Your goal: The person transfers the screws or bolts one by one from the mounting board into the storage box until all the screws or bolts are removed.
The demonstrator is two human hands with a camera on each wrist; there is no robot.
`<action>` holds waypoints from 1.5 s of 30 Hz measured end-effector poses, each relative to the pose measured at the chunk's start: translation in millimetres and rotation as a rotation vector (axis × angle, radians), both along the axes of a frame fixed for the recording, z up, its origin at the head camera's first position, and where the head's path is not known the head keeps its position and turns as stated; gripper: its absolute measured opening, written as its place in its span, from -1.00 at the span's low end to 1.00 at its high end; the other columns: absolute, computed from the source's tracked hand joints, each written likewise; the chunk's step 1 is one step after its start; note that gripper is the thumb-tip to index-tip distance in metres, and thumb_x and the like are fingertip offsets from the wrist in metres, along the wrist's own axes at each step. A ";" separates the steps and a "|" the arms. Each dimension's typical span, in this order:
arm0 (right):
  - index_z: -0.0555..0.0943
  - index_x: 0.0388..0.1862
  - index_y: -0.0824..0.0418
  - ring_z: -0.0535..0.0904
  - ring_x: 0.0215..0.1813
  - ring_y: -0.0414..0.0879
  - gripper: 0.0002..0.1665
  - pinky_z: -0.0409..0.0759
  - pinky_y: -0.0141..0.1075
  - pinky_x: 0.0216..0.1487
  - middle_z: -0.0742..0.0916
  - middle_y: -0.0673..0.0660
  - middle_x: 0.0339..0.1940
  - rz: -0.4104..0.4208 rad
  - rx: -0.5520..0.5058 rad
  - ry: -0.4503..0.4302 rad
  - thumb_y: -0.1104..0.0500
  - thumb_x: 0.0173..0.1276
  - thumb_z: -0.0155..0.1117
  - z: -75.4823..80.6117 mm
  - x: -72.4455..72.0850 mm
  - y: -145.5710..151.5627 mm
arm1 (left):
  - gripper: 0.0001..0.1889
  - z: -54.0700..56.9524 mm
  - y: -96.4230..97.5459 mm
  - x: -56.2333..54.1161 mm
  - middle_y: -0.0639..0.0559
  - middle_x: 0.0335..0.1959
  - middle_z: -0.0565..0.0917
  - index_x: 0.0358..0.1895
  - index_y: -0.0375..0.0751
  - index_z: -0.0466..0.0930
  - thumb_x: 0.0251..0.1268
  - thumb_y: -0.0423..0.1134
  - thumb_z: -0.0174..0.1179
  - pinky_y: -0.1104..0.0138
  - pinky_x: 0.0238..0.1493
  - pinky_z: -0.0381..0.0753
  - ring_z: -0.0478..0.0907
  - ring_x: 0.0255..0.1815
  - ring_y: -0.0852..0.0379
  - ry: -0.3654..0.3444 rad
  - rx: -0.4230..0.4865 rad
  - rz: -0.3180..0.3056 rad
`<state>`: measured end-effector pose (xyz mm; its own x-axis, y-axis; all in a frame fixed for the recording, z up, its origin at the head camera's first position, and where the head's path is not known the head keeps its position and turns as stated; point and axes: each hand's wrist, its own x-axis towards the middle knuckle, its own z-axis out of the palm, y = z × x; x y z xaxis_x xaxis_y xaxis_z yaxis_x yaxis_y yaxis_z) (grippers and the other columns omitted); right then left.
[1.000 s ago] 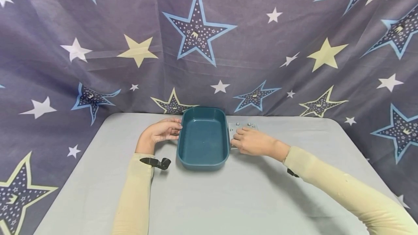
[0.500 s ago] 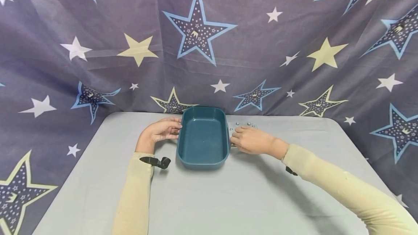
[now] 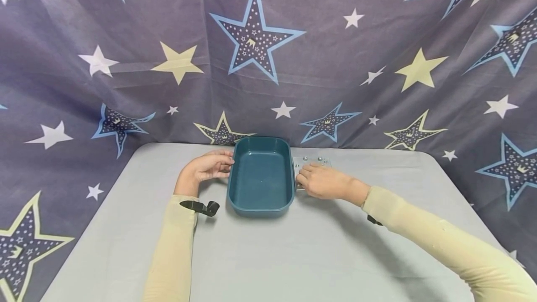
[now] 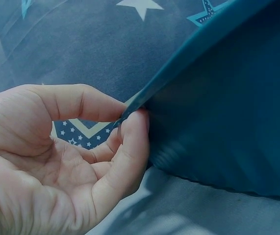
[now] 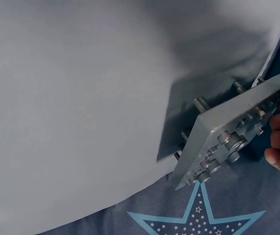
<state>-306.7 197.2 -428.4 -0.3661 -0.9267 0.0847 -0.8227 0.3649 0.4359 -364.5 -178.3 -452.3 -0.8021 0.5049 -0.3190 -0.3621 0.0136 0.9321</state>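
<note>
My left hand [image 3: 209, 167] pinches the left rim of a teal plastic bin [image 3: 261, 181] with its thumb and fingers. The left wrist view shows the rim caught between the fingertips [image 4: 134, 128]. My right hand [image 3: 322, 181] lies over a silver metal plate [image 3: 312, 161] fitted with several bolts, just right of the bin. Its curled fingers grip at one end of the plate; exactly what sits between the fingertips is hidden. In the right wrist view, bolts [image 5: 233, 142] stick out from both faces of the plate, above its shadow.
The light grey table [image 3: 272, 260] carries the bin near its back edge. A dark curtain [image 3: 335, 69] with printed stars hangs close behind the bin and plate. Black straps [image 3: 199, 208] with cameras circle both wrists over cream sleeves [image 3: 169, 250].
</note>
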 end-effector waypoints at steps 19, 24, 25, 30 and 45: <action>0.47 -0.21 0.15 0.51 -0.15 -0.03 -0.79 0.52 -0.23 -0.10 0.66 0.05 -0.28 0.058 0.032 0.166 0.06 0.31 0.21 -0.8 -5.4 1.9 | -0.78 1.6 -1.2 1.4 0.16 -0.35 0.64 0.13 -0.32 0.30 0.50 -0.46 -0.06 0.38 -0.15 0.70 0.60 -0.31 0.28 0.001 0.000 0.007; 0.45 -0.21 0.16 0.50 -0.17 -0.03 -0.75 0.51 -0.23 -0.12 0.66 0.05 -0.28 0.051 0.024 0.168 0.04 0.29 0.22 -1.9 -5.2 1.8 | -0.80 1.2 -1.0 2.0 0.17 -0.37 0.63 0.10 -0.29 0.31 0.51 -0.47 -0.07 0.40 -0.18 0.70 0.60 -0.33 0.29 -0.003 0.005 0.011; 0.44 -0.21 0.17 0.50 -0.18 -0.03 -0.74 0.51 -0.23 -0.12 0.65 0.05 -0.29 0.051 0.021 0.169 0.04 0.28 0.23 -2.0 -5.0 1.7 | -0.81 1.1 -1.0 2.0 0.17 -0.37 0.63 0.09 -0.29 0.31 0.51 -0.47 -0.07 0.40 -0.19 0.70 0.60 -0.33 0.29 -0.003 0.006 0.010; 0.42 -0.24 0.17 0.49 -0.20 -0.03 -0.74 0.51 -0.22 -0.13 0.63 0.05 -0.32 0.037 0.012 0.156 0.06 0.25 0.23 -2.1 -5.0 0.4 | -0.82 0.4 -1.0 1.9 0.15 -0.38 0.63 0.08 -0.29 0.32 0.51 -0.47 -0.07 0.41 -0.23 0.70 0.59 -0.34 0.29 -0.007 0.012 0.009; 0.42 -0.25 0.18 0.52 -0.20 -0.04 -0.77 0.56 -0.22 -0.10 0.62 0.04 -0.34 0.018 0.015 0.133 0.08 0.24 0.22 -2.1 -4.0 -2.4 | -0.78 -2.0 -0.2 -0.4 0.14 -0.36 0.63 0.12 -0.33 0.31 0.50 -0.45 -0.04 0.41 -0.21 0.70 0.60 -0.33 0.29 -0.003 0.007 0.013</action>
